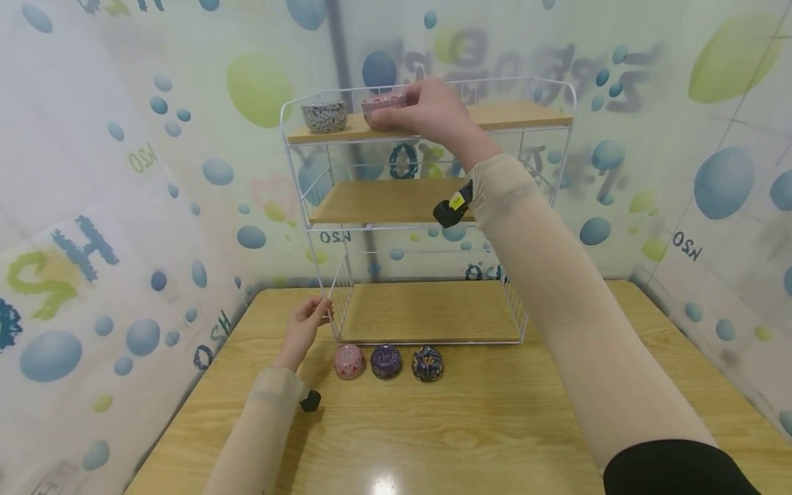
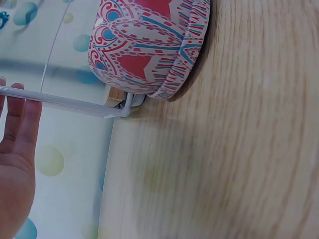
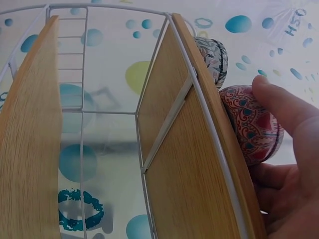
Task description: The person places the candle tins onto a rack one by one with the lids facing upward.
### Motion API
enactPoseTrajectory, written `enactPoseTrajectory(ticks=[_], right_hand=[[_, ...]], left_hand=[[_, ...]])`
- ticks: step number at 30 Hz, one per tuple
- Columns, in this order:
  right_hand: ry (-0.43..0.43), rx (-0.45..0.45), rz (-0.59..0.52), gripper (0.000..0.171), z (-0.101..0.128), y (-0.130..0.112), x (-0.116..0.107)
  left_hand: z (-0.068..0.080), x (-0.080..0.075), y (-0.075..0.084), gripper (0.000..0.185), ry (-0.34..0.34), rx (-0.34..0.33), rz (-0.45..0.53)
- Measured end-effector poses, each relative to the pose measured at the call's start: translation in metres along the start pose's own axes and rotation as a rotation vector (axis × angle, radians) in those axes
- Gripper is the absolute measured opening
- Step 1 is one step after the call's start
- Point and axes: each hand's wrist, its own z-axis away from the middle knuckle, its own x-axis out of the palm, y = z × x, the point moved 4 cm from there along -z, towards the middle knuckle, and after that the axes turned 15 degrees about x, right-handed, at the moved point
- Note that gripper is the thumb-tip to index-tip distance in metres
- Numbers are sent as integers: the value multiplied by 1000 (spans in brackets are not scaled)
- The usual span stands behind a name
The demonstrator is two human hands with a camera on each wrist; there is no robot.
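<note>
My right hand (image 1: 433,113) pinches a small red-and-pink patterned bowl (image 3: 251,124), thumb on one side and fingers on the other. That bowl is upright at the front of the rack's top board (image 1: 520,115). To its left on the same board stands a grey-and-white leaf-patterned bowl (image 1: 324,117). Low down, my left hand (image 1: 307,317) holds the left front post of the white wire rack (image 1: 307,230), its fingers behind the post in the left wrist view. In front of the rack, a pink bowl (image 1: 349,361), a purple bowl (image 1: 386,361) and a dark floral bowl (image 1: 427,363) lie upside down.
Below the top board, the rack has a middle board (image 1: 383,201) and a bottom board (image 1: 430,311). It stands on a wooden table (image 1: 482,426) against a wall (image 1: 204,124) covered with a bubble-printed sheet. Wire rails edge its sides.
</note>
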Motion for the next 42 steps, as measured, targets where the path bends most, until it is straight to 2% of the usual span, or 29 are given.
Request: enactPoseTrajectory(ticks=[7,14,21,26,34,42], right_hand=[[13,17,84,66,0,1,1],[14,36,72,66,-2,-1,4],[17,38,25,58,-2,-2,5],[25,24,20,55,-2,0,4],[46,30,25,52,-5,3,3],[62,19,72,54,-7,1,4]], left_hand=[[-1,-2,0,29,-4,1,-2],[1,-5,0,28,-2,-1,-10],[-1,-11,-25,29,23,-7,-11],[-1,-9,-30,34,19,17,-40],[-2,-7,-25,33,19,0,-22],[1,-1,-2,30,-11,-21,-12]])
